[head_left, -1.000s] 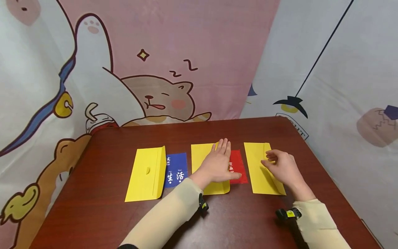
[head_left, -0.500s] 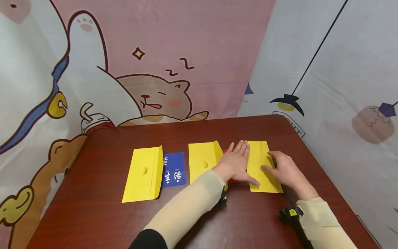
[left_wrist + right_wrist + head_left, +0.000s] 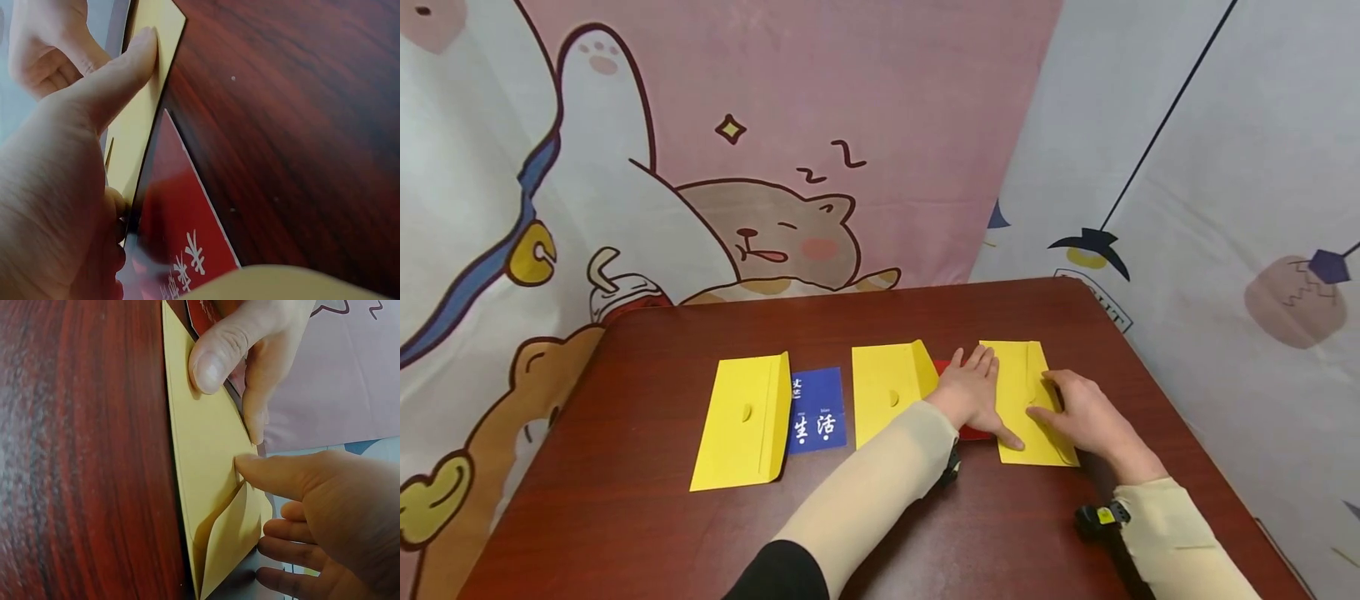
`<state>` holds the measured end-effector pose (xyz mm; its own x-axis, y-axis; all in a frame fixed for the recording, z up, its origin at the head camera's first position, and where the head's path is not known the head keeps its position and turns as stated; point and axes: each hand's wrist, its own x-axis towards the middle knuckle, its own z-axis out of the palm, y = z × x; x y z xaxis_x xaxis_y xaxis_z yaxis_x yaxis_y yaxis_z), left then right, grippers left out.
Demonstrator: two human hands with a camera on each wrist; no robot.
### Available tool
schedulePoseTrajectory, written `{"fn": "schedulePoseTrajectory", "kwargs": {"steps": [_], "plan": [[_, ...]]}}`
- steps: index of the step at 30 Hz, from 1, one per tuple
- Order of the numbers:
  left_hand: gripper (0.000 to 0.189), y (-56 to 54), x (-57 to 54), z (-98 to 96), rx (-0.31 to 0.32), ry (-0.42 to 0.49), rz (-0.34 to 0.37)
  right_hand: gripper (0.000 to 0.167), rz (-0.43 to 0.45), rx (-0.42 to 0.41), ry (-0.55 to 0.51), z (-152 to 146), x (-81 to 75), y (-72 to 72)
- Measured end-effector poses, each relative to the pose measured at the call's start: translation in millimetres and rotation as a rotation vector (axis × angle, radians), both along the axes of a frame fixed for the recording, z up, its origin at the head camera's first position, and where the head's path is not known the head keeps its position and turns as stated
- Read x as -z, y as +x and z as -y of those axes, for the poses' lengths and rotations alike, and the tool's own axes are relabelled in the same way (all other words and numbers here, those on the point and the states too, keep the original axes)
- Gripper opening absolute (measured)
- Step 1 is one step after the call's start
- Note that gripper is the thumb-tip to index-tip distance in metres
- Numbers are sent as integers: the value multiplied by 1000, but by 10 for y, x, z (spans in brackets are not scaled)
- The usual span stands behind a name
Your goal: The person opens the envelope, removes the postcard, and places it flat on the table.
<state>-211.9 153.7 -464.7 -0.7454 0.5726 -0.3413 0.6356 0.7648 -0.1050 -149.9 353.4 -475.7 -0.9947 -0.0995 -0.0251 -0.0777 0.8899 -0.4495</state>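
Note:
My left hand (image 3: 973, 392) lies over the left edge of the rightmost yellow envelope (image 3: 1018, 375), fingers straight and thumb resting flat on the paper. A red card (image 3: 181, 200) with white characters lies on the table just left of that envelope, mostly covered by this hand in the head view. On the envelope's right side is my right hand (image 3: 1090, 412). Its thumb touches the paper beside the flap (image 3: 234, 537), which stands slightly raised. The other fingers of that hand are loosely bent beyond the envelope's right edge.
Another yellow envelope (image 3: 880, 375) lies in the middle, partly behind the left sleeve. Farther left are a blue card (image 3: 817, 412) with white characters and a third yellow envelope (image 3: 741, 425). A cartoon-print cloth (image 3: 910, 167) hangs behind the dark red wooden table (image 3: 625, 533).
My left hand has moved right, from over the middle envelope to the rightmost one. My right thumb and fingers have spread apart along that envelope's flap side. The view has shifted slightly.

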Motion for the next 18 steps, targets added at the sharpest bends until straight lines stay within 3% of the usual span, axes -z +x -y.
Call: {"fn": "schedulePoseTrajectory", "kwargs": {"steps": [10, 18], "plan": [[141, 16, 14, -26, -6, -7, 17, 67, -26, -19, 21, 2, -21, 0], [141, 9, -4, -13, -13, 8, 36, 60, -62, 30, -8, -7, -154, 73]]}}
